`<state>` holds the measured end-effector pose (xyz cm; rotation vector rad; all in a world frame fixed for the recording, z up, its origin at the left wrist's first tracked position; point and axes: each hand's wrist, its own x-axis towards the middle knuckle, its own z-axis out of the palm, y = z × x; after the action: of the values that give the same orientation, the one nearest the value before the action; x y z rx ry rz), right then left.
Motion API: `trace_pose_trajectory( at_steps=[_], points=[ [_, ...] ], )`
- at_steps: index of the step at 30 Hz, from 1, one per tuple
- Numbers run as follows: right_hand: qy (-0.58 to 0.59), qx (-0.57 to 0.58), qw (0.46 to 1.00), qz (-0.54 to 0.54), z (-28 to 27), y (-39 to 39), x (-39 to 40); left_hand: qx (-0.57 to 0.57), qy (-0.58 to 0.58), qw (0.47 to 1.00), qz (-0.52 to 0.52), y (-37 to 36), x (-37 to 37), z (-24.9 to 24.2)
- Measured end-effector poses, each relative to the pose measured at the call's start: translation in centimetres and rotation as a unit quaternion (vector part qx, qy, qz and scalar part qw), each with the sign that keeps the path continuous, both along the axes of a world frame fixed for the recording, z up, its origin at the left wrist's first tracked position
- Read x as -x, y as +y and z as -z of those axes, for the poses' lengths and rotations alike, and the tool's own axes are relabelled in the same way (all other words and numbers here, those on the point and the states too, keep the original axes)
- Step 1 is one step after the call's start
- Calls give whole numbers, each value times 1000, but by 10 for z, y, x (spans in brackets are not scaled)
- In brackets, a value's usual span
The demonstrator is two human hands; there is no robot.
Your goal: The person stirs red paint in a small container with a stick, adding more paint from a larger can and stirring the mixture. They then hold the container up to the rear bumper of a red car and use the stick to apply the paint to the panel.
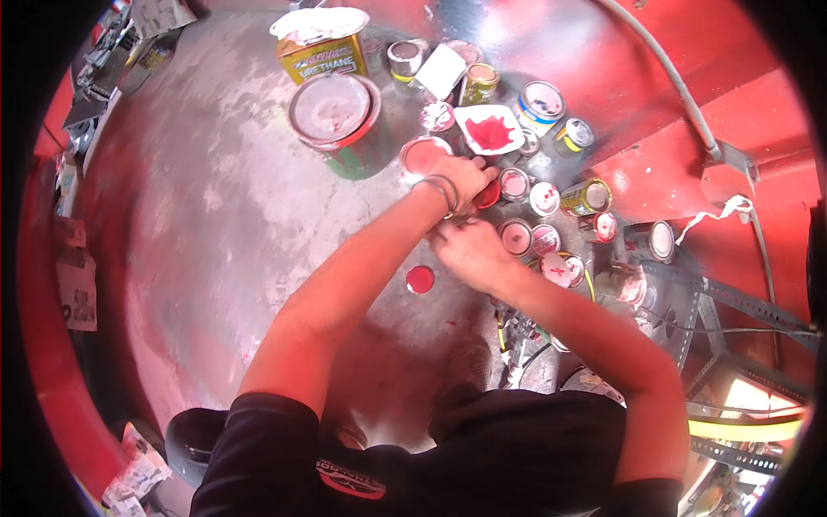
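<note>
My left hand (465, 183), with bands at its wrist, reaches to a small open can of red paint (488, 195). Its fingers bend over the can's near-left side. Just below, my right hand (469, 250) is closed, its fingertips close to the left palm; whatever it pinches is hidden. A round red lid (420, 279) lies on the floor to the left of my right hand. Behind my left hand stands a can with a pinkish top (426, 155). A white tray with red paint (488, 130) rests beyond the hands.
A large green-sided bucket (349, 159) and a yellow urethane tin (320, 60) stand at the back left. Several small paint cans, among them a white-topped one (544, 199), crowd the right. A metal rack (711, 319) stands farther right, near a red wall (637, 164).
</note>
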<state>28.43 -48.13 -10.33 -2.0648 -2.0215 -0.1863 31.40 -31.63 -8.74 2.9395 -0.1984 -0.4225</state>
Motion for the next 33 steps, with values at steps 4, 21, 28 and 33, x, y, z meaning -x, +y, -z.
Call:
trace_pose_trajectory(
  at_steps=[4,21,28,33],
  points=[
    [-9,47,999,0,1,0,13,-9,19,1000,-3,-4,-2,-23],
    [214,-23,974,63,11,11,-4,37,-143,988,46,-76,-142,-94],
    [759,-82,635,113,-50,-3,-23,6,-28,999,42,-122,-171,-1],
    [759,-27,635,141,-27,-2,-24,34,-24,999,34,-124,-175,20]
  ],
)
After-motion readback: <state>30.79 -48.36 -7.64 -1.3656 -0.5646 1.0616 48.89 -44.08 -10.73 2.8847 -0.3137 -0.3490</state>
